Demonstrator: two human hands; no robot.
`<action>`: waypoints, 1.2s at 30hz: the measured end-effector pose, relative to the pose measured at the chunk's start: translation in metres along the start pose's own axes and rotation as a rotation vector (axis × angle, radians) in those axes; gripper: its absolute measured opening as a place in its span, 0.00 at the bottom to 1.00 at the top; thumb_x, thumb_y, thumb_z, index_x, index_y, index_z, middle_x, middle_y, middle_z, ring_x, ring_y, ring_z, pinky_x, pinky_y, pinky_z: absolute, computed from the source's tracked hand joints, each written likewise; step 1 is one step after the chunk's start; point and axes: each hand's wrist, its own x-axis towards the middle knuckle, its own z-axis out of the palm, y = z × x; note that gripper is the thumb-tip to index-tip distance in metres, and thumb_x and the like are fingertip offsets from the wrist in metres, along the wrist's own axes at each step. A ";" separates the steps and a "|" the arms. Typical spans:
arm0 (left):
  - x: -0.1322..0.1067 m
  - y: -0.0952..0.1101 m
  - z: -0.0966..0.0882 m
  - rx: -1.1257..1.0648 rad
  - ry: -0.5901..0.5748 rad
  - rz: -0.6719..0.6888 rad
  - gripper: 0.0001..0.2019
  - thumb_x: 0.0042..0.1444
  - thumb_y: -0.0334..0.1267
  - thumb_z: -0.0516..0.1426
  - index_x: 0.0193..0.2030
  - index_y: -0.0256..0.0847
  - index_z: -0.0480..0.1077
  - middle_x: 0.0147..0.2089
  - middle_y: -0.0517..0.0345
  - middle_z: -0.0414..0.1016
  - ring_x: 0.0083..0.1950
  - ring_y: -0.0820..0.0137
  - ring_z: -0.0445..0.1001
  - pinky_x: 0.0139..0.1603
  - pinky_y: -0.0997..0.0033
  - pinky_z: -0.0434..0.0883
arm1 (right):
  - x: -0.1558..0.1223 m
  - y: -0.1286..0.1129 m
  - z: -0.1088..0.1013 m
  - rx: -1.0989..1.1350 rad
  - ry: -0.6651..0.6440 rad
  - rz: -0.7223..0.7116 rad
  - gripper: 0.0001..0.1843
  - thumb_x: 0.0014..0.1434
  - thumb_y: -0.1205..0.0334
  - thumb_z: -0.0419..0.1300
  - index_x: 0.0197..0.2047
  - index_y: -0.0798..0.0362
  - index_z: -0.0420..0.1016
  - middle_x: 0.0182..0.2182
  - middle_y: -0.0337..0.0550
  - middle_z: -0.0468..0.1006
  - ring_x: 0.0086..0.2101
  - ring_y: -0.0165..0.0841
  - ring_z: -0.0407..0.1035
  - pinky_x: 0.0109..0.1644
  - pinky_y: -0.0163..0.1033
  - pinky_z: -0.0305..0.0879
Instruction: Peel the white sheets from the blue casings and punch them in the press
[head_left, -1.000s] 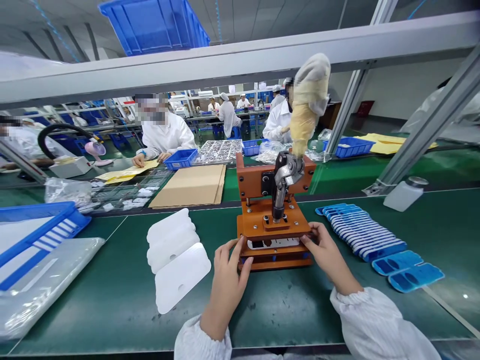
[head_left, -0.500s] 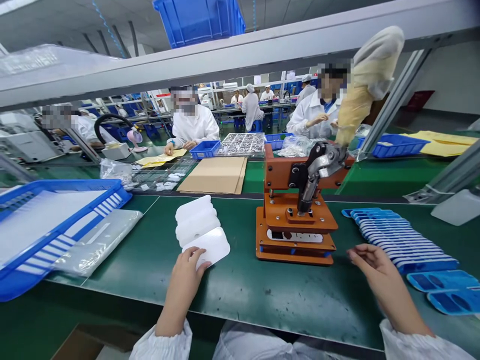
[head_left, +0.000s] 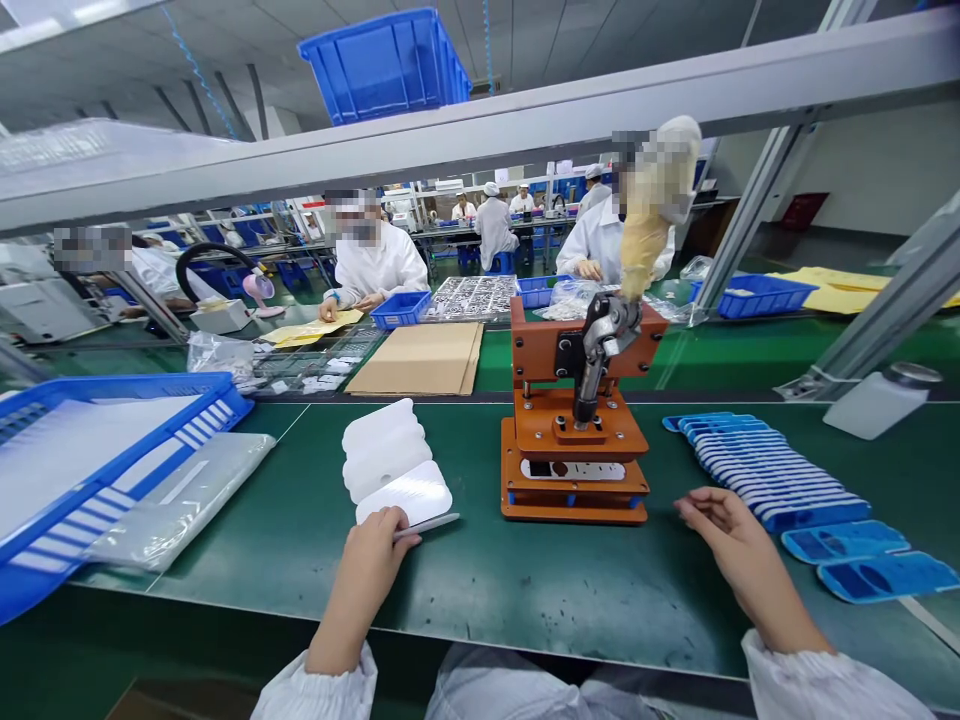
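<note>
Only the head view to go on. The left hand (head_left: 371,555) is seen pinching the near edge of the front white sheet (head_left: 405,495), so that edge is tipped up off the green mat (head_left: 525,590). The sheet lies just past the fingertips, at the front of a fanned pile of white sheets (head_left: 382,445), left of the orange press (head_left: 574,450). The right hand (head_left: 731,545) is held open and loose, fingers a bit curled, nothing gripped. It's near the press's front right corner but apart from it, with the row of blue pieces (head_left: 757,465) just beyond.

Whether the right palm is rested on the mat can't be told. The white part in the press slot is half covered by the top plate. The blue bin (head_left: 112,450) is cut off at the left edge.

Counts: one press. Roughly four white sheets can be made out, though they overlap. The blue row is too overlapped to be counted, and two single blue pieces (head_left: 844,540) are laid at its near end.
</note>
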 end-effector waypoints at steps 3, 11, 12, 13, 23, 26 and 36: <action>-0.005 0.000 -0.002 -0.023 0.000 0.008 0.10 0.55 0.43 0.51 0.34 0.43 0.72 0.36 0.54 0.78 0.35 0.60 0.75 0.32 0.67 0.68 | 0.000 -0.001 -0.001 -0.005 0.001 0.001 0.28 0.41 0.41 0.64 0.40 0.51 0.66 0.36 0.45 0.76 0.40 0.41 0.71 0.45 0.44 0.70; 0.001 -0.005 0.002 -0.152 0.082 0.061 0.22 0.57 0.48 0.45 0.49 0.45 0.73 0.51 0.53 0.74 0.46 0.60 0.74 0.42 0.65 0.70 | -0.001 -0.002 -0.002 -0.032 -0.043 0.030 0.29 0.43 0.39 0.63 0.41 0.50 0.65 0.37 0.44 0.75 0.42 0.40 0.70 0.48 0.45 0.68; 0.004 -0.004 0.001 -0.168 0.090 0.056 0.22 0.57 0.48 0.44 0.48 0.44 0.74 0.49 0.51 0.75 0.46 0.59 0.73 0.43 0.64 0.70 | -0.001 -0.001 -0.003 -0.034 -0.046 0.022 0.29 0.43 0.39 0.62 0.41 0.50 0.65 0.37 0.44 0.75 0.41 0.40 0.70 0.47 0.45 0.68; 0.007 -0.004 0.000 -0.185 0.092 0.045 0.23 0.56 0.49 0.44 0.46 0.43 0.75 0.46 0.50 0.75 0.45 0.59 0.73 0.42 0.64 0.70 | -0.001 0.000 -0.003 -0.032 -0.049 0.012 0.29 0.44 0.40 0.62 0.41 0.51 0.65 0.37 0.44 0.75 0.41 0.40 0.70 0.47 0.44 0.68; 0.027 0.002 -0.038 -0.364 -0.090 -0.139 0.20 0.53 0.52 0.51 0.40 0.42 0.77 0.37 0.54 0.79 0.40 0.57 0.75 0.35 0.67 0.69 | -0.004 -0.011 -0.003 -0.013 -0.037 0.016 0.30 0.39 0.40 0.65 0.39 0.52 0.67 0.34 0.46 0.76 0.38 0.40 0.71 0.43 0.44 0.70; 0.025 0.008 -0.045 -0.423 -0.117 -0.159 0.20 0.53 0.53 0.50 0.34 0.41 0.76 0.38 0.55 0.78 0.39 0.59 0.73 0.35 0.68 0.67 | -0.007 -0.011 -0.004 -0.041 -0.006 -0.010 0.30 0.40 0.39 0.64 0.39 0.52 0.67 0.35 0.46 0.76 0.39 0.41 0.71 0.44 0.45 0.70; -0.006 0.069 -0.064 -0.832 -0.447 -0.037 0.18 0.56 0.51 0.51 0.28 0.43 0.76 0.49 0.56 0.74 0.41 0.64 0.70 0.36 0.71 0.66 | -0.081 -0.090 0.029 -0.414 -0.315 -0.897 0.11 0.61 0.60 0.55 0.47 0.44 0.68 0.45 0.39 0.75 0.46 0.34 0.70 0.49 0.38 0.69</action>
